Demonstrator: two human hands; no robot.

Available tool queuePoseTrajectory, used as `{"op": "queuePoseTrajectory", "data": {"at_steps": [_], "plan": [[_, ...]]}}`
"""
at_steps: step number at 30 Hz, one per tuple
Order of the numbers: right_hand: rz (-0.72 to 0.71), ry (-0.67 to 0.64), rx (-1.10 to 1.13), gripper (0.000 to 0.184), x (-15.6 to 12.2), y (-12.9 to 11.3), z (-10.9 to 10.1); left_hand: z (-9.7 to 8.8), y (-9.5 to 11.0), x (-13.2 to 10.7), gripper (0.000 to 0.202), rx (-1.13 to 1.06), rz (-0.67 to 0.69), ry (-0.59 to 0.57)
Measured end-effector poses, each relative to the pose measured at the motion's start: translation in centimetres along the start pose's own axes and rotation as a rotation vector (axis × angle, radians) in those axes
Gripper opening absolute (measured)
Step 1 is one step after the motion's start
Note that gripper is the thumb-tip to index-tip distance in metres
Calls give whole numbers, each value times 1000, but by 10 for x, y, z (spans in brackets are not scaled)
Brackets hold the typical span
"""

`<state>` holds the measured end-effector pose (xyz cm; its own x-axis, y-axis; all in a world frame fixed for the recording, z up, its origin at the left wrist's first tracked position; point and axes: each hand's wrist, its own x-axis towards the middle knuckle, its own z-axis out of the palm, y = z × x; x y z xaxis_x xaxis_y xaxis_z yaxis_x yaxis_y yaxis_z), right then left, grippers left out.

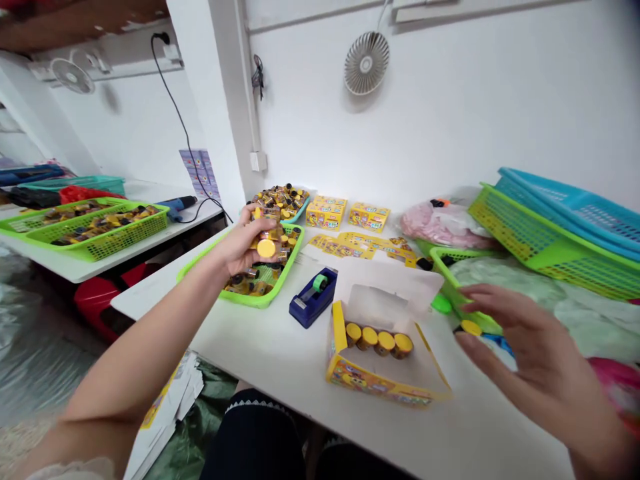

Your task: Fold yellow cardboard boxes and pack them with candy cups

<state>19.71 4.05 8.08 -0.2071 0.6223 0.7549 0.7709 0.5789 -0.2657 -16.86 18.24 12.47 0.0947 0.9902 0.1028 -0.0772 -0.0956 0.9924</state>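
Note:
My left hand (pixel 245 241) is closed around several small clear jars (pixel 267 249) with yellow lids, above the green basket. That green basket (pixel 265 300) contains more such jars with yellow and black ends. Over the table's right side, my right hand (pixel 540 360) is open, thumb and fingers spread. A yellow lid (pixel 471 327) shows near its thumb tip; whether they touch, I cannot tell. Between my hands stands an open yellow printed box (pixel 380 387), its white flap raised. Along its back inner wall is a row of several yellow-lidded jars (pixel 385 343).
A blue tape dispenser (pixel 313 300) sits left of the box. Two closed yellow boxes (pixel 326 213) and flat printed cartons (pixel 350 245) lie behind. Stacked baskets (pixel 565 227) and plastic bags (pixel 445 223) crowd the right. Another table with green baskets (pixel 95 250) is at left.

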Motion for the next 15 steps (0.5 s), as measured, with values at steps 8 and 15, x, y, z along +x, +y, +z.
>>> {"op": "queuePoseTrajectory", "data": {"at_steps": [8,15], "plan": [[-335,19,-180,42,30,-109,56,107,-13,-91,54,-605,71,-433],[-268,15,-134,39,21,-86,49,117,-32,-73,47,-676,-84,-463]]}}
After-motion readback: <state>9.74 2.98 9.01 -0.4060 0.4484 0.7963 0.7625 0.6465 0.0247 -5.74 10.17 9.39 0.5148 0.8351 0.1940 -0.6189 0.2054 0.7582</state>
